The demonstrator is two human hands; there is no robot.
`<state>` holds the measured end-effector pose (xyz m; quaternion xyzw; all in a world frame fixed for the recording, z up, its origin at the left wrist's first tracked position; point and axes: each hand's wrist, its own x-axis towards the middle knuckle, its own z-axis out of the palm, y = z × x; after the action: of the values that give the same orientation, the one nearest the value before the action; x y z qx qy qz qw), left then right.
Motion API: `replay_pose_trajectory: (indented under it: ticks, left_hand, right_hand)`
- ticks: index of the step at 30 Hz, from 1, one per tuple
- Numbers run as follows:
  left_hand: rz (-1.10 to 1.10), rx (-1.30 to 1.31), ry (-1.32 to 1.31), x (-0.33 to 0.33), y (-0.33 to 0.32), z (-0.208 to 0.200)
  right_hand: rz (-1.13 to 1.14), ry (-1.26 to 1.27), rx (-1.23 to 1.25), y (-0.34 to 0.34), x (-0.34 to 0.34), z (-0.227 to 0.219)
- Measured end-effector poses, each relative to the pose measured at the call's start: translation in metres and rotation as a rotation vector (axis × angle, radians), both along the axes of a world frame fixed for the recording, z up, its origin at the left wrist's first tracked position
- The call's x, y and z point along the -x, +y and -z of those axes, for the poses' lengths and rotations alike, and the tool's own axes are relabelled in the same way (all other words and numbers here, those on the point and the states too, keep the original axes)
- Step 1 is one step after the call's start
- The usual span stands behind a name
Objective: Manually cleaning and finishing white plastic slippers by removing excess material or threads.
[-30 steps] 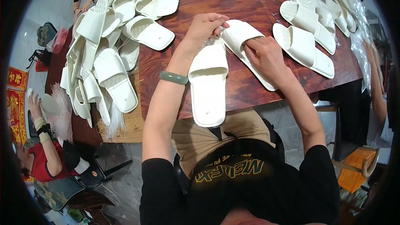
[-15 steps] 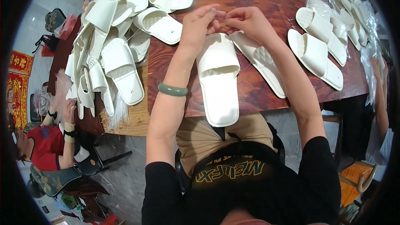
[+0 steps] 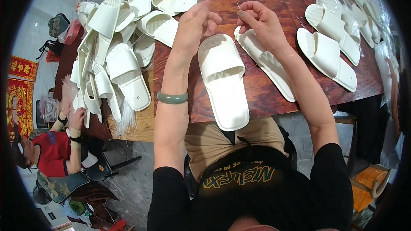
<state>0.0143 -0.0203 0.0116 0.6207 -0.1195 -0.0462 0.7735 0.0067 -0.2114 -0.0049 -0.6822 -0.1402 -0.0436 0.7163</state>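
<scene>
A white slipper [image 3: 224,83] lies sole down at the table's front edge, its heel jutting over the edge toward me. Beside it on the right is a second white slipper [image 3: 267,64], partly covered by my right forearm. Above their toes, my right hand [image 3: 263,23] pinches a thin clear strand [image 3: 239,6], whose tip pokes up from the fingertips. My left hand [image 3: 199,23] hovers left of the first slipper's toe, fingers loosely curled and apart, with nothing visible in them. Fine clear thread also shows between the two slippers.
A heap of white slippers [image 3: 102,21] covers the left of the wooden table [image 3: 171,98], with a bundle of clear strands [image 3: 124,122] at its near edge. More slippers [image 3: 327,60] and plastic bags [image 3: 327,4] lie right. A person in red [image 3: 53,152] sits at left.
My hands have come apart: they met above the slippers' toes before, and now a gap lies between them. The first slipper's heel has shifted slightly right in the picture.
</scene>
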Motion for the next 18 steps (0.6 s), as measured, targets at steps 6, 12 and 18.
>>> replay_pose_trajectory:
  ticks: [6,12,18]
  left_hand:
    - [-0.051,-0.109,-0.024,0.005,0.001,-0.009]
    - [0.072,-0.083,0.002,0.004,0.007,-0.008]
    - [0.194,0.24,0.128,0.002,-0.002,-0.001]
  right_hand:
    - [-0.015,-0.055,0.009,0.003,0.002,0.0]
    - [0.027,-0.106,0.076,0.004,0.003,-0.001]
    - [0.091,-0.176,0.069,0.001,0.001,0.006]
